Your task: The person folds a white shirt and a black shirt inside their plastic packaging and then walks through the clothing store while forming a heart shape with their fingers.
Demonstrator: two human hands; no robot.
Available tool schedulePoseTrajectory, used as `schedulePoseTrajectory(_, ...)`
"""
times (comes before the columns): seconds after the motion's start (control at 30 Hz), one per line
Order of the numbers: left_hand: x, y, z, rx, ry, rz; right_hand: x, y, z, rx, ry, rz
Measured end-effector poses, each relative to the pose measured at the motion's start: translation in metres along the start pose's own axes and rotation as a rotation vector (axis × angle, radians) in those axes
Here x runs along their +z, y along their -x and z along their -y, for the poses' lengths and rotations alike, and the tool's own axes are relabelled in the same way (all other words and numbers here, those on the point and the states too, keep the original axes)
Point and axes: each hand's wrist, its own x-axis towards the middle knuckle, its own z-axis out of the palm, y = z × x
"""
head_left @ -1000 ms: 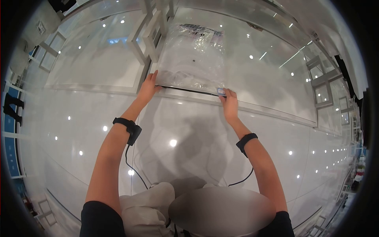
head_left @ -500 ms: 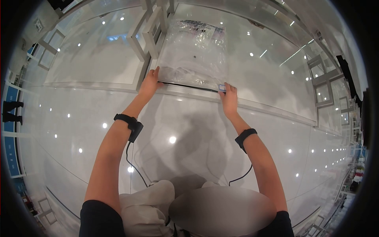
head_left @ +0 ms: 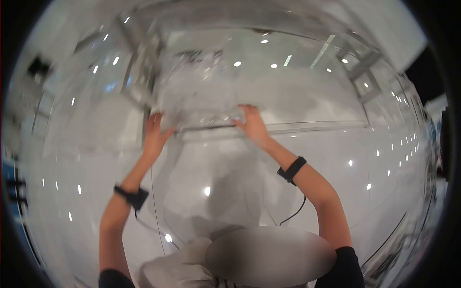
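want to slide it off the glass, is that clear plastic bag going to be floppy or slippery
Probably floppy: the clear plastic bag looks thin and wrinkled, lying flat on the glass counter. Likely light for its size, since it looks flat and I cannot make out contents in this blurred frame. It may slide easily on the glossy glass; the left hand and right hand both rest at its near edge.

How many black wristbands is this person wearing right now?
2. One wristband sits on the left forearm, below the left hand; the other wristband is on the right forearm, below the right hand. Both hands touch the clear plastic bag.
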Motion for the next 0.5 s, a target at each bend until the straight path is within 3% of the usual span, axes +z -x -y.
schedulePoseTrajectory(0.07,-0.033,-0.008,-0.051,-0.077,0.315,0.112,-0.034,0.005,0.019,-0.033,-0.1,-0.01)
schedulePoseTrajectory(0.1,-0.041,-0.008,-0.072,-0.036,0.385,0.076,-0.05,0.009,0.025,-0.061,-0.141,-0.007)
schedulePoseTrajectory(0.17,-0.054,-0.004,-0.104,-0.106,0.542,0.136,-0.089,0.019,0.048,0.052,-0.302,0.076)
schedulePoseTrajectory(0.37,-0.122,-0.033,-0.211,0.014,0.574,0.372,-0.204,0.075,0.107,0.152,-0.255,0.187)
schedulePoseTrajectory(0.43,-0.145,-0.057,-0.241,0.064,0.594,0.389,-0.243,0.09,0.121,-0.026,-0.062,0.144)
schedulePoseTrajectory(0.5,-0.181,-0.083,-0.289,0.123,0.596,0.439,-0.276,0.11,0.139,-0.01,0.004,0.073)
